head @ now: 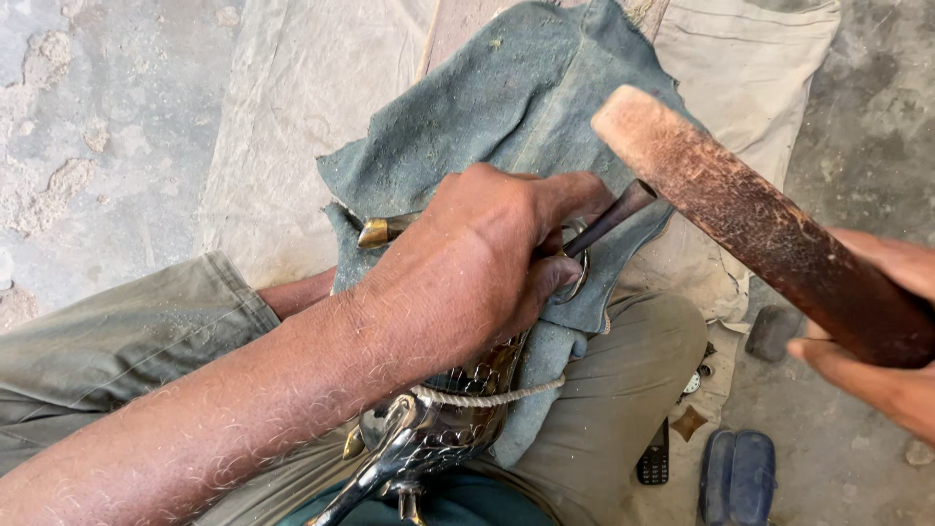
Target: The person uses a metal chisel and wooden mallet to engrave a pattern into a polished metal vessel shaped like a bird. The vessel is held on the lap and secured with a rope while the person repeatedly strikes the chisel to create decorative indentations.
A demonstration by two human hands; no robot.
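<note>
Concrete floor; left hand (477,263) steadies punch (612,219), right hand (877,341) holds mallet (760,224).

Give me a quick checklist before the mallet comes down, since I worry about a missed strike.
1. Punch gripped: ok. The left hand is closed round the dark punch.
2. Mallet held: ok. The right hand grips the wooden mallet, raised above the work.
3. Punch tip seated on the metal: cannot tell, the left hand hides it.
4. Workpiece steadied: ok. The chased metal vessel lies on the lap with a rope round it and blue-grey cloth beneath.
5. Fingers clear of the punch head: cannot tell. They wrap the shaft close under the end.
</note>
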